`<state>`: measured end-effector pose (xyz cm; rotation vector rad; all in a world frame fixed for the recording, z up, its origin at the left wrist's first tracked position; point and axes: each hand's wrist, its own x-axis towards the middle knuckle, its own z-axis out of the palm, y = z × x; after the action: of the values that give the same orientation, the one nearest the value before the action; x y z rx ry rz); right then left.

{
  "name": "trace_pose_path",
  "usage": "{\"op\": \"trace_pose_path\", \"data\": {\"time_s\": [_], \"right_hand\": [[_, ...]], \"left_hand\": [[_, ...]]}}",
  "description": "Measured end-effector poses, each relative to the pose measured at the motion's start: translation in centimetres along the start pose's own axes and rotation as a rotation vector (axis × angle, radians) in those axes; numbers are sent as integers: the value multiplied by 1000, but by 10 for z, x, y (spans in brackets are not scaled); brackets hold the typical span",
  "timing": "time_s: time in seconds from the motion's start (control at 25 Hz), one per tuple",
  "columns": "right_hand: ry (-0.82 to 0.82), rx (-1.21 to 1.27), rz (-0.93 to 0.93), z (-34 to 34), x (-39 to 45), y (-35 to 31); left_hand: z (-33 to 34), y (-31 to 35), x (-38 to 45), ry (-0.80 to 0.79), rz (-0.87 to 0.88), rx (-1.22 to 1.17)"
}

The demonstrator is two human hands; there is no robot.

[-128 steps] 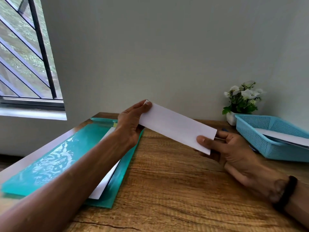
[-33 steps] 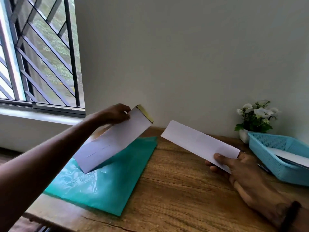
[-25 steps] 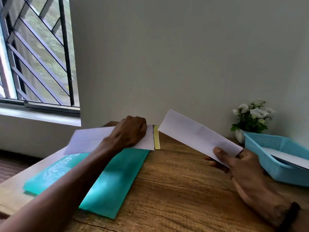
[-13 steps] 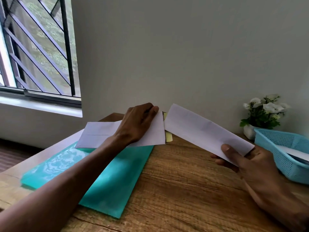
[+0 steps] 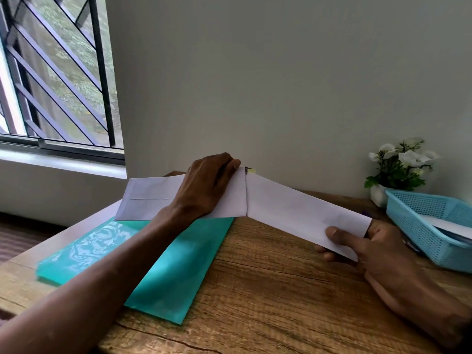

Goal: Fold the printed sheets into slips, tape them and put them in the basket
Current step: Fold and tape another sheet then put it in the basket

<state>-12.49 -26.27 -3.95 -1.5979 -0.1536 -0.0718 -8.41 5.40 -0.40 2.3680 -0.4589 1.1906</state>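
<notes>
The left hand (image 5: 207,186) is gripping one folded slip (image 5: 153,198) at its right end, fingers curled over the top edge; the right hand (image 5: 378,247) is pinching a second slip (image 5: 298,210) at its lower right end, thumb on top. The two slips are meeting end to end above the table (image 5: 268,290); a scrap of yellow tape (image 5: 251,170) is peeking out at 12 o'clock of the seam. The basket (image 5: 421,226) is sitting at 3 o'clock, paper already inside. The risk, I judge: the ends skewing or gapping as the tape is pressed, since both slips are hanging unsupported; the tape could also be creasing onto itself.
</notes>
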Motion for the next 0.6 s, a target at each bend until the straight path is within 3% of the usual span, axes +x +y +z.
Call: {"op": "trace_pose_path", "data": {"time_s": [0.4, 0.6], "right_hand": [[-25, -5, 21, 0, 3, 4], [10, 177, 91, -5, 9, 1]], "left_hand": [[9, 26, -10, -172, 197, 28], [-4, 34, -14, -457, 230, 210]]}}
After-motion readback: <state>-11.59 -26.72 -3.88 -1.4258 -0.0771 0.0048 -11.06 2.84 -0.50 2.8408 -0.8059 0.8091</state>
